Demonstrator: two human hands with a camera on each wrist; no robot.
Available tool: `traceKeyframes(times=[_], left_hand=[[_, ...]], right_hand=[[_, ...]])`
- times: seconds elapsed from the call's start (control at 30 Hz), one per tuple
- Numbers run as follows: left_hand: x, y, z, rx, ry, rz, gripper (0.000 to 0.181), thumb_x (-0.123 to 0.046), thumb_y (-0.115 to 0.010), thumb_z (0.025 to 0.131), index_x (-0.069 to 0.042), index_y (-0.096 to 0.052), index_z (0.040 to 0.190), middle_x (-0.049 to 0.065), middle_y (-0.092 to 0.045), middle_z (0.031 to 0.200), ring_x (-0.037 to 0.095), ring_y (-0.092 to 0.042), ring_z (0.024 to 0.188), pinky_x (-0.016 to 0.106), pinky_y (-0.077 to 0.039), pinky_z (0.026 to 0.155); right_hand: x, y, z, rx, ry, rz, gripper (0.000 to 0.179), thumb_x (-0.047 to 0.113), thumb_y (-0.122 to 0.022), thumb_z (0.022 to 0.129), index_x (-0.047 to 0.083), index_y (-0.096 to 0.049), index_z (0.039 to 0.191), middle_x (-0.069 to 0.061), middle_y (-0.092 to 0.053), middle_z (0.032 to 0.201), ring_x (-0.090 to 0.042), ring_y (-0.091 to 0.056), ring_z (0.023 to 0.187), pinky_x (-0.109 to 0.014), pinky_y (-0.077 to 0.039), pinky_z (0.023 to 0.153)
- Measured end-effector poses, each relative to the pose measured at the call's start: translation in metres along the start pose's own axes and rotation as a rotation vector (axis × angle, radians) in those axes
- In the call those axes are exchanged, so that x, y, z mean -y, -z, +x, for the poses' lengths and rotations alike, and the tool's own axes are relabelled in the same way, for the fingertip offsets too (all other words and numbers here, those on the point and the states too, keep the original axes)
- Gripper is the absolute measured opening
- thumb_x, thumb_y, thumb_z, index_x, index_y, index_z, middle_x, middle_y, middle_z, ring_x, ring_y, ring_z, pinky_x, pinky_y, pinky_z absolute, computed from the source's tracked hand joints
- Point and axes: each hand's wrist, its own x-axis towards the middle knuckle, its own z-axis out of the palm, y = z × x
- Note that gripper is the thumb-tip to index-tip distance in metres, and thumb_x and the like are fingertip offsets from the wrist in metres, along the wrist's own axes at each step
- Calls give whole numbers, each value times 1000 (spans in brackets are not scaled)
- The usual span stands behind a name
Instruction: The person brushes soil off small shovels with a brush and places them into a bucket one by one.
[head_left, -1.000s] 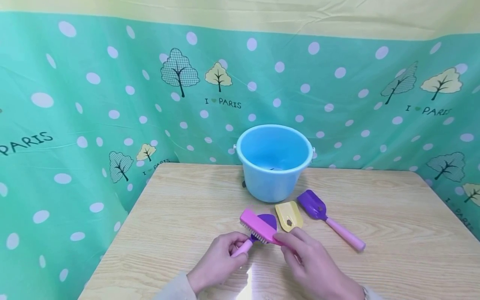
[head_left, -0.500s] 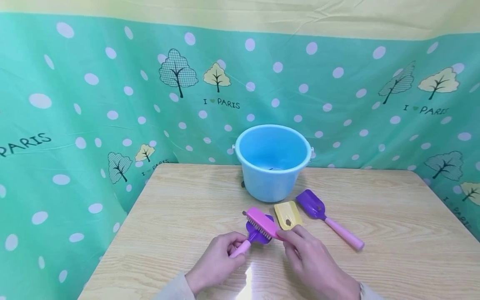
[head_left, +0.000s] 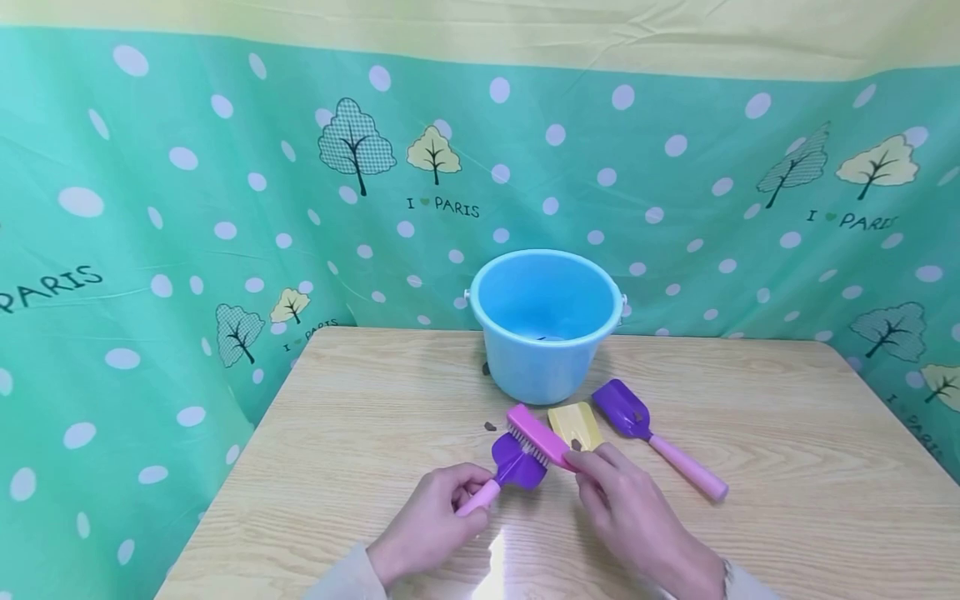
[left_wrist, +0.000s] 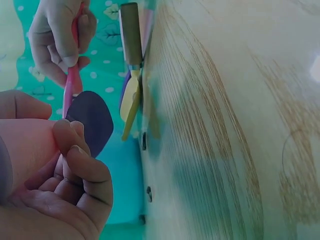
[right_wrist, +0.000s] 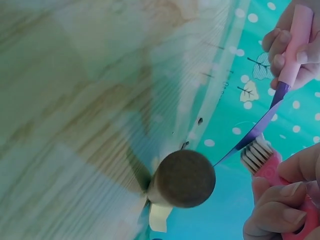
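My left hand (head_left: 435, 518) grips the pink handle of a small purple toy shovel (head_left: 517, 467), its blade pointing away from me. In the left wrist view that blade (left_wrist: 94, 122) is held up above the table. My right hand (head_left: 637, 515) holds a pink brush (head_left: 538, 435) by its handle. The white bristles (right_wrist: 256, 156) rest against the shovel blade, as the right wrist view shows. A dark crumb (head_left: 490, 427) lies on the table just beyond the blade. Partly behind the right hand lies a yellow shovel (head_left: 573, 421) with a dark bit on it.
A light blue bucket (head_left: 543, 367) stands at the table's back, with another dark piece (head_left: 486, 368) beside its base. Right of the yellow shovel lies a second purple shovel (head_left: 622, 408) with a pink handle. A patterned green curtain (head_left: 262, 208) hangs behind the wooden table (head_left: 360, 400).
The brush has moved right and slightly away across the shovel blade, uncovering more purple. The blade has tilted to show more of its face. The dark crumb has come into view left of the brush.
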Motion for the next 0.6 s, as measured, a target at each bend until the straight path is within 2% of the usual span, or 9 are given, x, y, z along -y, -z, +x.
traceKeyframes(times=[0.37,0.6], left_hand=[[-2,0,-2,9,-14,3,35,-4,-64,78,-1,-63,112,-5,-61,81,5,-54,62,23,-49,50],[-1,0,-3,8,-26,-2,33,-4,-64,78,-2,-64,112,-5,-61,81,4,-53,62,22,-48,51]], right_hand=[[-8,2,2,-7,-36,-63,33,-2,-68,80,15,-70,109,14,-51,82,1,-42,63,-15,-41,52],[-11,2,4,-35,-3,-102,34,-4,-68,78,13,-69,107,11,-51,81,-1,-44,64,-17,-42,52]])
